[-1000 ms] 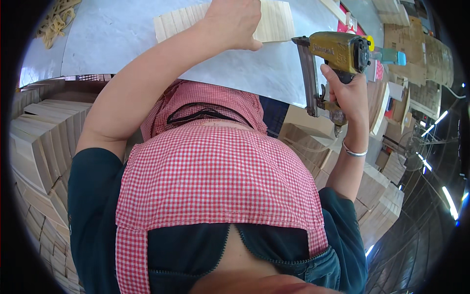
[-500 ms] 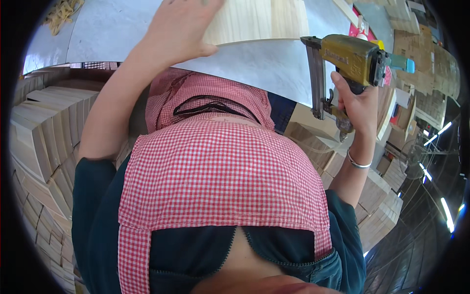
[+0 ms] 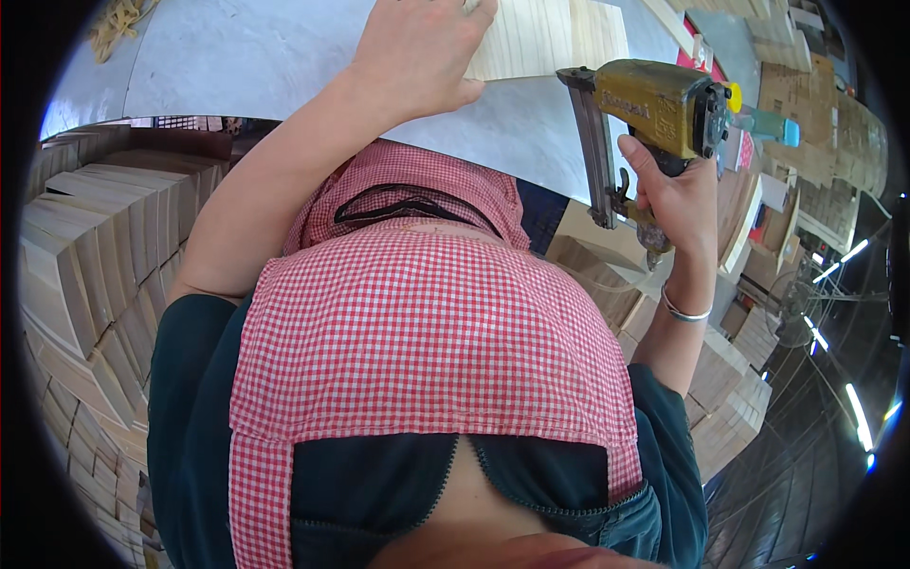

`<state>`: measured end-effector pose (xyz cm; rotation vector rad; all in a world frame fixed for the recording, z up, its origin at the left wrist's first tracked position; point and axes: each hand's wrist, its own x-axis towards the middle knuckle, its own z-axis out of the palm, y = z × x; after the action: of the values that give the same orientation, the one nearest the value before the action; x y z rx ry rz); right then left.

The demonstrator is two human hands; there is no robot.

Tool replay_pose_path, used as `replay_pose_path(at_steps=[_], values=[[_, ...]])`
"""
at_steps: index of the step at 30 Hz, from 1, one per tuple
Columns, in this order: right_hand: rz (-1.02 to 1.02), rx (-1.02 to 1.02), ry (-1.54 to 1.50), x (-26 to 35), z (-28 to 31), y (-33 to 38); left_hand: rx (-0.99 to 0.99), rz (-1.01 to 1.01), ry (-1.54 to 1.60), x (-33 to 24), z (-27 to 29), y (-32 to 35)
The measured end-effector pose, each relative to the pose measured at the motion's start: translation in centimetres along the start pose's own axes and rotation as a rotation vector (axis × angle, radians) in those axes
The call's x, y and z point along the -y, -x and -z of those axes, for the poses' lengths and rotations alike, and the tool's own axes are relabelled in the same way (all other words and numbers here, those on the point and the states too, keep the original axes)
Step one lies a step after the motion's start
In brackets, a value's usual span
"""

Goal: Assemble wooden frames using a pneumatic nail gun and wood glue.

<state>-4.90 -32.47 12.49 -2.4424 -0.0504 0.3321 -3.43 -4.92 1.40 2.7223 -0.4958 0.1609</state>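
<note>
My right hand (image 3: 675, 197) is wrapped round the grip of a yellow-and-black pneumatic nail gun (image 3: 649, 102), its long thin magazine pointing down toward me. The gun's nose comes close to the near right part of a pale wooden board (image 3: 536, 40); whether they touch I cannot tell. At the board's left end, my left hand (image 3: 422, 62) grips it, thumb toward me and fingers over the wood. Some of those fingers and the board's far side are cut off by the upper edge of the view. The board lies on a light grey tabletop (image 3: 237, 71).
Stacks of wooden pieces (image 3: 104, 237) stand to the left, below table height. A tangle of tan strips (image 3: 116, 33) rests at the table's far left. Cardboard (image 3: 806, 104) and more wood pieces (image 3: 730, 398) are on the right. A bluish hose fitting (image 3: 773, 128) extends from the gun.
My left hand has moved right, and the board has shifted right as well. My right hand has brought the nail gun slightly left, nearer the board.
</note>
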Motion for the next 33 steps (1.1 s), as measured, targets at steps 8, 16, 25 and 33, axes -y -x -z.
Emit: replay_pose_path(at_steps=[8, 16, 25, 33], values=[[-0.162, 0.004, -0.051, 0.4, -0.4, 0.6, -0.051, -0.001, 0.002, -0.2, -0.3, -0.1], [-0.188, -0.147, -0.055, 2.2, -1.1, 1.6, 0.351, 0.251, 0.355, 2.2, 3.3, 3.0], [0.089, 0.062, -0.087, 5.0, -5.8, 3.5, 0.079, 0.340, 0.489, 5.2, -1.9, 8.0], [-0.067, 0.162, 0.007, 7.2, -7.0, 4.0, -0.157, 0.155, 0.426, 5.3, -3.1, 8.4]])
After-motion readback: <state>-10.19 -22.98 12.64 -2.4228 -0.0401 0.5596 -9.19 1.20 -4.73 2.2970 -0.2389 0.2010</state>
